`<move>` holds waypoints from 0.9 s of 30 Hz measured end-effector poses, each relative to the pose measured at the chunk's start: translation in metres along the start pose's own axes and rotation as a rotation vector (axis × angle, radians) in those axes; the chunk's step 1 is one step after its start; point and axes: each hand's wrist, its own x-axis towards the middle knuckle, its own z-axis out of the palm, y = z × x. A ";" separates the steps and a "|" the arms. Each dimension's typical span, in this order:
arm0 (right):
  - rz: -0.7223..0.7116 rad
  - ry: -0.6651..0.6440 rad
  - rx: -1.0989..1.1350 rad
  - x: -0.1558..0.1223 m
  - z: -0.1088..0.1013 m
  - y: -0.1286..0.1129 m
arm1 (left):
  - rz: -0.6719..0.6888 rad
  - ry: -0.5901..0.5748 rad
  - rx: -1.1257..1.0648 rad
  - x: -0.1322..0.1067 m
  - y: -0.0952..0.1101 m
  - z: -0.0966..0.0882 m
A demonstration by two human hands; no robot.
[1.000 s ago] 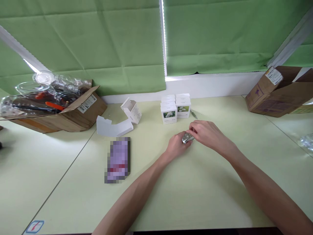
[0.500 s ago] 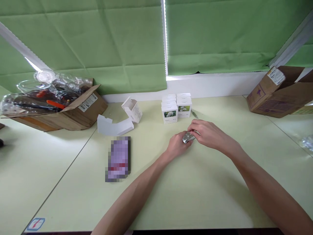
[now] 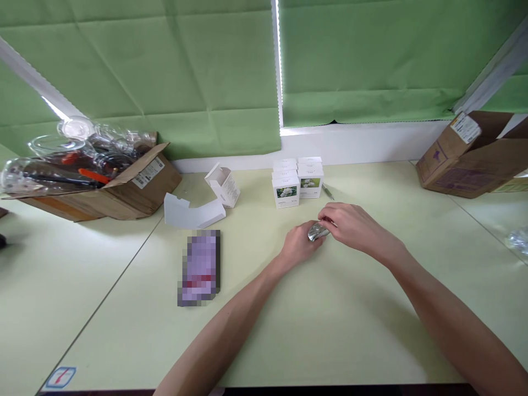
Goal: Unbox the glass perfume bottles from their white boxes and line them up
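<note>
My left hand [image 3: 297,245] and my right hand [image 3: 348,224] meet over the middle of the pale green table [image 3: 330,324]. Both are closed round a small shiny silver object [image 3: 316,231] held between them; what it is I cannot make out. Just behind the hands stand several small white boxes with flower pictures [image 3: 296,182], packed together. A thin pen-like thing [image 3: 327,191] lies to the right of them.
An open white box [image 3: 223,185] and a flat white carton piece [image 3: 190,214] lie at centre left. A blurred purple rectangle [image 3: 200,267] lies nearer. A cardboard box with clear plastic wrap [image 3: 82,170] sits far left, another cardboard box [image 3: 466,159] far right. Green blinds hang behind.
Hardly anything has changed: both hands stay closed on the silver object in the same spot, with only slight shifts of the fingers.
</note>
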 end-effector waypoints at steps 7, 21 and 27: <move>0.018 0.022 0.002 -0.002 0.001 -0.003 | 0.014 0.004 0.009 0.000 -0.001 0.001; -0.065 -0.013 0.084 -0.003 -0.001 0.006 | -0.011 -0.004 0.006 0.000 -0.001 0.000; 0.023 0.059 0.022 -0.002 -0.001 0.001 | 0.003 -0.001 0.024 0.000 -0.001 0.001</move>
